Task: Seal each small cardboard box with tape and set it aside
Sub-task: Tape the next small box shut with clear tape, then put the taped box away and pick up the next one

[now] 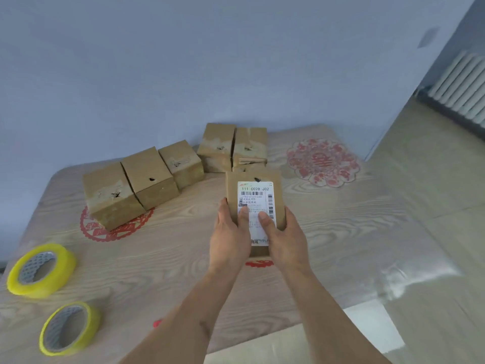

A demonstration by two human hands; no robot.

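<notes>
Both hands clasp the labelled box (pixel 256 206) betw. them: left hand (pixel 231 237) and right hand (pixel 284 239) curled round its sides, thumbs on the label. Tape rolls (pixel 42 270) lie well left of fingers; reaching one-handed could let box tip.

Small box (pixel 256 206): matt brown cardboard, white printed paper label (pixel 256 198). Row of boxes at ten o'clock (pixel 141 179): same cardboard, dull tape patches, punctured faces. Two tape rolls (pixel 42 270): glossy translucent yellow plastic, grey cores. Table (pixel 341 232): pale wood-grain, sheeny, red paper cut-outs (pixel 322 161).
</notes>
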